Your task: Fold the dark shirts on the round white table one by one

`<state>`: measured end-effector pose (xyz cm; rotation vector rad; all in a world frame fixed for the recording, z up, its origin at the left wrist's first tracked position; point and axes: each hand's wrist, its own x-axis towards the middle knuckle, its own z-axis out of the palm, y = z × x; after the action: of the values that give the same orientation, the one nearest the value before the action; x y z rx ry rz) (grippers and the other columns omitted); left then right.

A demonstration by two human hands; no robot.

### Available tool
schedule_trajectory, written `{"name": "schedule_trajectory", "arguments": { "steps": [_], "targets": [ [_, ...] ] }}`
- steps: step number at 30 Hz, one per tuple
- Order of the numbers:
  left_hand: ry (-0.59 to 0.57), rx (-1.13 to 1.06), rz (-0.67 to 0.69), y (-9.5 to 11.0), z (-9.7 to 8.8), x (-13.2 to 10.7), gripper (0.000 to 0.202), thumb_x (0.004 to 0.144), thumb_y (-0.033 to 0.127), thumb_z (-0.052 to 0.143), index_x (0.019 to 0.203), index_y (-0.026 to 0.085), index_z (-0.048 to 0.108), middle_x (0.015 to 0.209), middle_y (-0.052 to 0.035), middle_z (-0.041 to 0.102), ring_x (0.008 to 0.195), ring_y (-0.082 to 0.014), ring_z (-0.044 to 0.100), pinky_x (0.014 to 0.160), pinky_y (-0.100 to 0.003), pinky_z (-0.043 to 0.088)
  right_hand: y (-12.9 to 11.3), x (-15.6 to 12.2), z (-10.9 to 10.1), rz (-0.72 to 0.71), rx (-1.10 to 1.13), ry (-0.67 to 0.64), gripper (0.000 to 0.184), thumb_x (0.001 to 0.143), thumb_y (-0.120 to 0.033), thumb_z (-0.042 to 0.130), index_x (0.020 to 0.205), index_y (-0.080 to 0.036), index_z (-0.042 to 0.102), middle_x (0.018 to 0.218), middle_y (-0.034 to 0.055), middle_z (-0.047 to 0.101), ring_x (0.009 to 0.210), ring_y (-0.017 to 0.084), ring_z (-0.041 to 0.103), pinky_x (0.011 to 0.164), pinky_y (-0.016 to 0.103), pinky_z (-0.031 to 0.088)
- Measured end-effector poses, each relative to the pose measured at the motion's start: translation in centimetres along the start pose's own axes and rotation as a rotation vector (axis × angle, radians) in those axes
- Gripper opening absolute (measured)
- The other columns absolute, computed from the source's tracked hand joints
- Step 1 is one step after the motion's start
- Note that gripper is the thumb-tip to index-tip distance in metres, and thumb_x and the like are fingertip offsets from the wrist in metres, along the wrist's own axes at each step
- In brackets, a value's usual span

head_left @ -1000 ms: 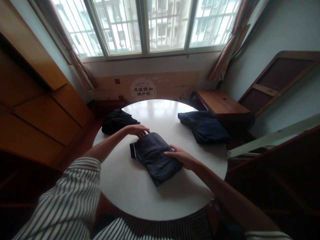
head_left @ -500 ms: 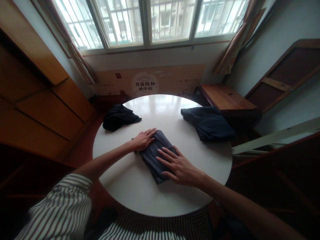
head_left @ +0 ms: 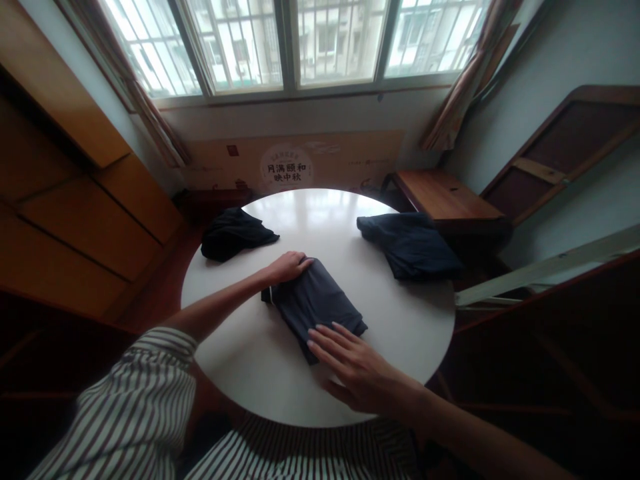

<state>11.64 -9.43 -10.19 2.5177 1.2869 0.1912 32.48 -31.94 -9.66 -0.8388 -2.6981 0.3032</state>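
Folded dark garment (head_left: 313,307) on round white table (head_left: 400,340): left hand (head_left: 287,268) fingers curled over far edge; right hand (head_left: 357,373) fingers spread, tips on near edge.

The folded garment (head_left: 313,307) is matt dark cloth; the round tabletop (head_left: 320,217) is smooth, glossy white.

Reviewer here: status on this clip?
Left hand on folded dark garment, far edge; right hand at near edge. Dark bundle and dark garment lie beyond, apart.
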Motion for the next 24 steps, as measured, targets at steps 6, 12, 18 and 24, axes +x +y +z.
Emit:
{"name": "schedule_trajectory", "arguments": {
  "steps": [6, 12, 18, 24],
  "targets": [
    [-0.020, 0.029, 0.151, -0.8, -0.1, 2.6, 0.046, 0.104, 0.039, 0.034, 0.081, 0.015, 0.067, 0.081, -0.0085, 0.071, 0.077, -0.0192, 0.065, 0.077, -0.028, 0.047, 2.5, 3.3, 2.3, 0.031, -0.177, -0.038, 0.052, 0.098, -0.032, 0.049, 0.145, -0.011, 0.045, 0.150, 0.0206, 0.044, 0.139, 0.034, 0.039, 0.113, 0.053, 0.033],
    [-0.019, 0.105, 0.229, -0.3, -1.4, 8.8, 0.040, 0.104, 0.033, 0.037, 0.090, 0.012, 0.068, 0.094, -0.0110, 0.072, 0.090, -0.0193, 0.065, 0.085, -0.027, 0.046, 3.8, 8.1, 4.1, 0.206, -0.247, 0.013, 0.051, 0.099, -0.026, 0.044, 0.148, -0.011, 0.041, 0.151, 0.0252, 0.039, 0.141, 0.037, 0.036, 0.112, 0.055, 0.031],
    [0.038, 0.157, 0.237, 1.8, -1.7, 10.3, 0.026, 0.099, 0.021, 0.043, 0.102, 0.011, 0.067, 0.108, -0.0155, 0.067, 0.102, -0.0235, 0.062, 0.093, -0.035, 0.046, 1.3, 8.0, 4.3, 0.148, -0.056, 0.060, 0.060, 0.097, -0.042, 0.047, 0.145, -0.007, 0.043, 0.155, 0.0260, 0.030, 0.145, 0.037, 0.025, 0.115, 0.053, 0.027],
    [0.245, 0.174, 0.297, 4.6, -0.3, -0.2, 0.027, 0.102, 0.022, 0.035, 0.107, 0.015, 0.060, 0.098, -0.0100, 0.062, 0.093, -0.0213, 0.062, 0.084, -0.034, 0.050, 5.2, 5.8, -2.6, 0.338, 0.192, 0.388, 0.029, 0.098, -0.023, 0.039, 0.096, -0.017, 0.067, 0.089, 0.0085, 0.072, 0.084, 0.020, 0.067, 0.082, 0.030, 0.051]
  ]
}}
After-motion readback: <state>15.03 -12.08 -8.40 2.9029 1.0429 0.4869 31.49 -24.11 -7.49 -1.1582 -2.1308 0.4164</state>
